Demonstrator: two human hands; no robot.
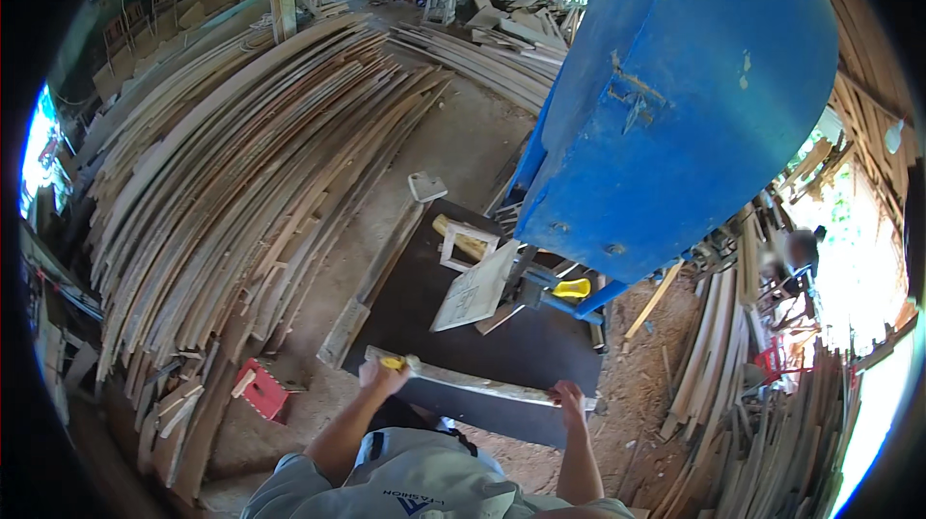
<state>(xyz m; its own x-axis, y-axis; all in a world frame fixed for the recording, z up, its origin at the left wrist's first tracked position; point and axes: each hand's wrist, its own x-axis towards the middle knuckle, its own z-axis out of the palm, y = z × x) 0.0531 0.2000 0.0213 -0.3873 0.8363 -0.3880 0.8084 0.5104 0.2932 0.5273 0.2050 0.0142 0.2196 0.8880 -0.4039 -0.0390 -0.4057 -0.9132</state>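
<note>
Far out to the left of the left hand (382,379), long boards (231,191) lie in a big pile, with a red stool (262,392) nearer in. The left hand is curled closed around a small yellow object (393,363), at the left end of a wooden strip (482,385). The strip runs from there across the near part of a dark tabletop (400,312) to the right hand (571,397), whose fingers are bent closed on its right end. Beyond and between the hands stand a pale frame (448,251) and a flat board (476,289). A blue machine (685,104) looms beyond the right hand.
</note>
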